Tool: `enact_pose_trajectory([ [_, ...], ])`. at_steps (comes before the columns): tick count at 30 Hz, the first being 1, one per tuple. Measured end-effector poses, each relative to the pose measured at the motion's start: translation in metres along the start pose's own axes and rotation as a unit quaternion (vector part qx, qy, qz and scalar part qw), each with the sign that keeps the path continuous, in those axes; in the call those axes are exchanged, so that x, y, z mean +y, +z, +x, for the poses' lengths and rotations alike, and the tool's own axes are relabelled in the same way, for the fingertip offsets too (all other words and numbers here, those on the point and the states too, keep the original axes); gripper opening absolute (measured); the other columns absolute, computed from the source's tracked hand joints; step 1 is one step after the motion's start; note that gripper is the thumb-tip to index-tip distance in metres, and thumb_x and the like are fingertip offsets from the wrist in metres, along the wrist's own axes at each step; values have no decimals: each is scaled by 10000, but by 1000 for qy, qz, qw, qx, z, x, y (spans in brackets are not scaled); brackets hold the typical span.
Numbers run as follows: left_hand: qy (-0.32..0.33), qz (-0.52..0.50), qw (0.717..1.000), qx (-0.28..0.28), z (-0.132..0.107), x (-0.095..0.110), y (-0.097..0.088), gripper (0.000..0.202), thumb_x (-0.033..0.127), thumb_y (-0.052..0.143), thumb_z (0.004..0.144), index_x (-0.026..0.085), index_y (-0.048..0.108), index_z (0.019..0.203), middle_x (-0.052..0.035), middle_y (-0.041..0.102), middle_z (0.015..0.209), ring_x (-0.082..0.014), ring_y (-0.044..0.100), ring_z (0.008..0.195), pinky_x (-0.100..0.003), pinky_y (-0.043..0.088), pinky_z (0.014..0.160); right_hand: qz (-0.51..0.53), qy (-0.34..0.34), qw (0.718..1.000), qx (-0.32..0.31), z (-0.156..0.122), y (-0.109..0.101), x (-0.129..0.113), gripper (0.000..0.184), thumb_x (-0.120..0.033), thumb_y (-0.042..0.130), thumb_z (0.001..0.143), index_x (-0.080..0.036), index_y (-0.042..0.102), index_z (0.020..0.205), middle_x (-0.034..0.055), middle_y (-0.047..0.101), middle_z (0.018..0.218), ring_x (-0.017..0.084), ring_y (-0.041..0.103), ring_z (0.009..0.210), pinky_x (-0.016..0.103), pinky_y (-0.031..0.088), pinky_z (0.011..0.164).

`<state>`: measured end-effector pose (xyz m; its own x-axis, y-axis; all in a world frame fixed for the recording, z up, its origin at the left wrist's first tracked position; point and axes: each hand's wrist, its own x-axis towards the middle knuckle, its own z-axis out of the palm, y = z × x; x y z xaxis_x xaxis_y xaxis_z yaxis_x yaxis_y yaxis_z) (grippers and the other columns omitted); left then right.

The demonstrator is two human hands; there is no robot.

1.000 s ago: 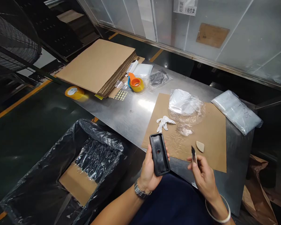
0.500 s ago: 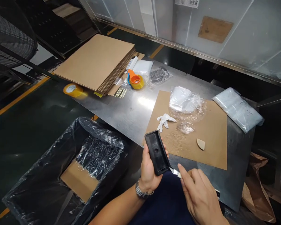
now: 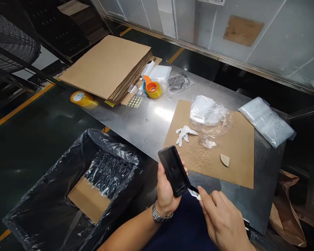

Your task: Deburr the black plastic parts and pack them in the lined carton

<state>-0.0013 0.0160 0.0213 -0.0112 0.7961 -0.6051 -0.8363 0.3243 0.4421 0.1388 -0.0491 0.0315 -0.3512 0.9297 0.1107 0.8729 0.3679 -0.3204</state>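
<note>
My left hand [image 3: 165, 191] is wrapped round a black, shallow rectangular plastic tray [image 3: 172, 167], its hollow side facing me. In my right hand [image 3: 222, 216] is a small knife [image 3: 193, 192] with a pale handle, mostly covered by the fingers. Its blade meets the tray's lower right edge. A thin black strip lies along the blade; I cannot tell whether it is still joined to the tray. Beyond my hands, a cardboard sheet [image 3: 238, 139] carries a white glove [image 3: 184, 135], a beige wedge-shaped piece [image 3: 224, 160] and clear bags with white contents [image 3: 206, 111].
A metal table [image 3: 136, 129] bears a cardboard stack [image 3: 107, 66], an orange tape dispenser [image 3: 151, 87], a yellow tape roll [image 3: 81, 98], a sticker sheet [image 3: 134, 102] and a plastic-wrapped packet [image 3: 267, 122]. A bin lined with black plastic [image 3: 42, 195] stands at lower left.
The tray has tilted slightly in my left hand. My right hand has shifted a little left with the knife, and a thin black strip now shows beside the blade.
</note>
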Motion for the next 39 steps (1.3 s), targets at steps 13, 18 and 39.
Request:
enact_pose_trajectory([
  [13, 7, -5, 1000, 1, -1, -1, -2, 472, 534, 441, 789, 158, 623, 1007, -40, 603, 776, -125, 548, 650, -235, 465, 620, -11, -2, 1000, 2, -2, 2, -2, 319, -214, 335, 907, -129, 577, 1097, 25, 465, 617, 139, 446, 555, 249, 321, 498],
  [18, 12, -1, 1000, 6, -2, -1, -2, 476, 536, 444, 785, 156, 624, 1006, -44, 603, 772, -130, 549, 646, -242, 467, 620, 2, 1, 1000, 11, -3, 1, -2, 312, -207, 356, 903, -120, 568, 1115, 21, 457, 617, 135, 438, 552, 251, 318, 501],
  [39, -8, 6, 1000, 4, -8, -4, -7, 475, 537, 494, 760, 146, 638, 989, -47, 620, 749, -131, 559, 636, -239, 472, 615, -10, 1, 1000, -9, -8, 1, -4, 337, -232, 275, 925, -162, 580, 1051, 25, 491, 622, 129, 462, 550, 237, 311, 488],
])
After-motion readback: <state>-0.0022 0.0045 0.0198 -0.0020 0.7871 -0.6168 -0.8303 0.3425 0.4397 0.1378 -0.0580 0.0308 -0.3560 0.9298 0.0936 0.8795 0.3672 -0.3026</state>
